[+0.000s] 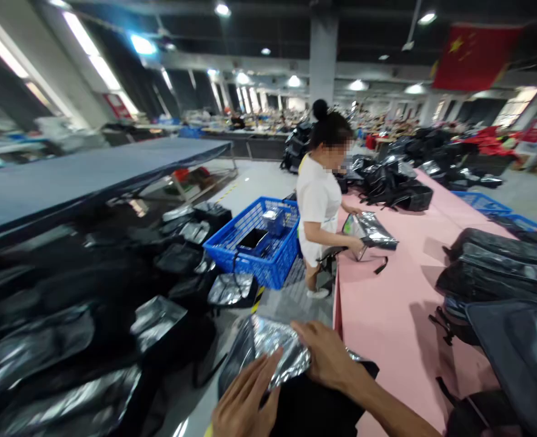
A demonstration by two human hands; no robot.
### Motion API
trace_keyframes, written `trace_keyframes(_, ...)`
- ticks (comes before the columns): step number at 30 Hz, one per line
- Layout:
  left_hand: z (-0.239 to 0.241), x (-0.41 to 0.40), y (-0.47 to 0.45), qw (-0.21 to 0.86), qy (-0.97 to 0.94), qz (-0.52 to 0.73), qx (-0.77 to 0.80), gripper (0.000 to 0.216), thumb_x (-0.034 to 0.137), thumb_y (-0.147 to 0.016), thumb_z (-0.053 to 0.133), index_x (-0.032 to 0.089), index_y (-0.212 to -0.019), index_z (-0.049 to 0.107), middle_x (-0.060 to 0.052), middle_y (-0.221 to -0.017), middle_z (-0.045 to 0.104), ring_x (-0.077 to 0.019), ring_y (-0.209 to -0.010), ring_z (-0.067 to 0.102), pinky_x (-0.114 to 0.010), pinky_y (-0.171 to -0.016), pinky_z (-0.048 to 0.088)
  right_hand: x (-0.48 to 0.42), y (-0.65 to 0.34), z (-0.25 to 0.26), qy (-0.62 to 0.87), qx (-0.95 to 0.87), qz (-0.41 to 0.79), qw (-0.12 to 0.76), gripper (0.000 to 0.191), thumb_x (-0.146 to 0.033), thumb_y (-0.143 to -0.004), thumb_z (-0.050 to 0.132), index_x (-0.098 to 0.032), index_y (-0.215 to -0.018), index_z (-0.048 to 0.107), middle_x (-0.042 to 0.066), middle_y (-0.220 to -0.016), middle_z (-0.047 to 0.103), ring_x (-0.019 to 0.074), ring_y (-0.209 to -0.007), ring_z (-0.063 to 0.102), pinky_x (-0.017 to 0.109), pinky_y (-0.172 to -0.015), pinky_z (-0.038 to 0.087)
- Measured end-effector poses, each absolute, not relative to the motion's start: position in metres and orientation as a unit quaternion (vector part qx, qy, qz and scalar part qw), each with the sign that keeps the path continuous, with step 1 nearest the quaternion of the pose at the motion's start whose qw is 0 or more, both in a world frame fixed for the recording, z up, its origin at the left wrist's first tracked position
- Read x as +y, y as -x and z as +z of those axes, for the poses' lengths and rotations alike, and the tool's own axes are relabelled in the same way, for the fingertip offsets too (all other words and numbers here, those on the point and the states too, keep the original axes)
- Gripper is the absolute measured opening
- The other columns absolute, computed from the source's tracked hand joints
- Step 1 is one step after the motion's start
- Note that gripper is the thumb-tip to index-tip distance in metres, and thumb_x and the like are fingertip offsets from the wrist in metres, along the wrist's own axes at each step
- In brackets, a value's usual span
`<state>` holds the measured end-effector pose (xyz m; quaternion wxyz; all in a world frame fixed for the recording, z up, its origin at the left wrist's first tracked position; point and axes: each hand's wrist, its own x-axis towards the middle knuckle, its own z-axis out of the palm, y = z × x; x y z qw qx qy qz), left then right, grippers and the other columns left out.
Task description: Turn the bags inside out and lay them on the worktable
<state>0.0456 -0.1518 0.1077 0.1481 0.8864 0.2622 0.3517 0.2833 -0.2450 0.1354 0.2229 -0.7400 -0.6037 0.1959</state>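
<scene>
A black insulated bag point(316, 400) with a shiny silver lining point(280, 346) is in front of me, by the left edge of the pink table. My left hand point(250, 394) lies on its near left side, fingers stretched over the silver foil. On the right, my right hand point(327, 352) has its fingers bent over the foil edge of the same bag. Parts of its fingertips are hidden from view.
A co-worker point(320, 194) stands ahead at the pink table point(368, 291), handling another silver-lined bag point(372, 230). A blue crate point(268, 267) is on the floor. Several black bags point(159, 321) are piled left; black backpacks point(500, 267) lie on the table's right.
</scene>
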Motion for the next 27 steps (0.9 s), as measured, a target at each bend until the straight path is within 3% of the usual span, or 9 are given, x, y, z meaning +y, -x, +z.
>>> trace_keyframes(2,0.093,-0.156,-0.041,0.179,-0.870,0.372,0.269,0.065,0.014,-0.102,0.063,0.039,-0.162,0.069,-0.001,-0.149,0.082,-0.0252,-0.134,0.081,-0.036,-0.114,0.067,-0.248,-0.289,0.119,0.752,-0.588,0.192,0.228,0.068,-0.022,-0.095,0.064,-0.023,-0.163,0.061,0.016,-0.142,0.080,0.0323,-0.128,0.075,0.044,-0.110,0.061)
trace_keyframes(5,0.058,-0.165,-0.028,0.249,-0.845,0.300,0.366,0.101,0.016,-0.094,0.071,0.031,-0.185,0.031,-0.015,-0.182,0.051,-0.0390,-0.165,0.054,-0.058,-0.128,0.058,-0.244,-0.302,0.101,0.739,-0.574,0.205,0.287,0.053,-0.021,-0.099,0.057,-0.026,-0.150,0.072,0.010,-0.145,0.082,0.0295,-0.132,0.077,0.042,-0.112,0.061)
trace_keyframes(7,0.033,-0.172,-0.019,0.296,-0.823,0.262,0.408,0.123,0.020,-0.087,0.079,0.028,-0.188,0.010,-0.022,-0.189,0.036,-0.0460,-0.173,0.038,-0.069,-0.134,0.048,-0.239,-0.308,0.100,0.718,-0.571,0.237,0.318,0.048,-0.024,-0.099,0.056,-0.028,-0.142,0.077,0.007,-0.139,0.085,0.0284,-0.125,0.081,0.040,-0.106,0.062)
trace_keyframes(12,0.009,-0.172,-0.019,0.304,-0.812,0.261,0.425,0.140,0.030,-0.082,0.084,0.026,-0.187,-0.010,-0.025,-0.192,0.024,-0.0517,-0.177,0.023,-0.077,-0.140,0.032,-0.219,-0.306,0.120,0.654,-0.561,0.363,0.355,0.042,-0.024,-0.093,0.061,-0.022,-0.130,0.081,0.005,-0.106,0.087,0.0226,-0.091,0.080,0.032,-0.081,0.058)
trace_keyframes(15,0.027,-0.157,-0.026,0.290,-0.822,0.265,0.412,0.139,0.034,-0.082,0.084,0.027,-0.187,-0.007,-0.022,-0.194,0.019,-0.0505,-0.179,0.015,-0.076,-0.142,0.025,-0.201,-0.304,0.128,0.621,-0.547,0.447,0.340,0.028,-0.023,-0.087,0.064,-0.020,-0.109,0.081,0.001,-0.088,0.078,0.0203,-0.083,0.071,0.029,-0.073,0.050)
trace_keyframes(18,0.051,-0.138,-0.025,0.303,-0.815,0.263,0.419,0.135,0.036,-0.081,0.087,0.030,-0.188,0.006,-0.019,-0.195,0.020,-0.0492,-0.180,0.016,-0.077,-0.143,0.024,-0.180,-0.303,0.131,0.584,-0.530,0.529,0.314,0.004,-0.025,-0.083,0.068,-0.022,-0.085,0.068,-0.002,-0.079,0.064,0.0166,-0.076,0.059,0.029,-0.069,0.042)
trace_keyframes(21,0.063,-0.120,-0.016,0.323,-0.811,0.266,0.410,0.125,0.032,-0.076,0.087,0.027,-0.185,0.025,-0.019,-0.189,0.037,-0.0489,-0.176,0.030,-0.076,-0.143,0.025,-0.153,-0.301,0.131,0.544,-0.518,0.592,0.292,0.015,-0.030,-0.081,0.073,-0.023,-0.079,0.060,-0.004,-0.075,0.054,0.0138,-0.071,0.047,0.028,-0.067,0.036)
trace_keyframes(24,0.063,-0.100,-0.007,0.340,-0.800,0.281,0.406,0.107,0.019,-0.076,0.077,0.025,-0.177,0.043,-0.017,-0.174,0.061,-0.0420,-0.160,0.060,-0.063,-0.135,0.048,-0.121,-0.298,0.125,0.513,-0.517,0.632,0.265,0.021,-0.036,-0.076,0.079,-0.023,-0.081,0.064,-0.004,-0.079,0.058,0.0148,-0.075,0.048,0.029,-0.072,0.040)
trace_keyframes(27,0.060,-0.077,-0.004,0.363,-0.775,0.287,0.430,0.090,0.013,-0.078,0.071,0.026,-0.166,0.060,-0.012,-0.153,0.079,-0.0329,-0.132,0.081,-0.043,-0.111,0.067,-0.086,-0.299,0.114,0.486,-0.514,0.668,0.232,0.030,-0.037,-0.067,0.087,-0.022,-0.086,0.071,-0.004,-0.079,0.059,0.0156,-0.077,0.048,0.028,-0.073,0.041)
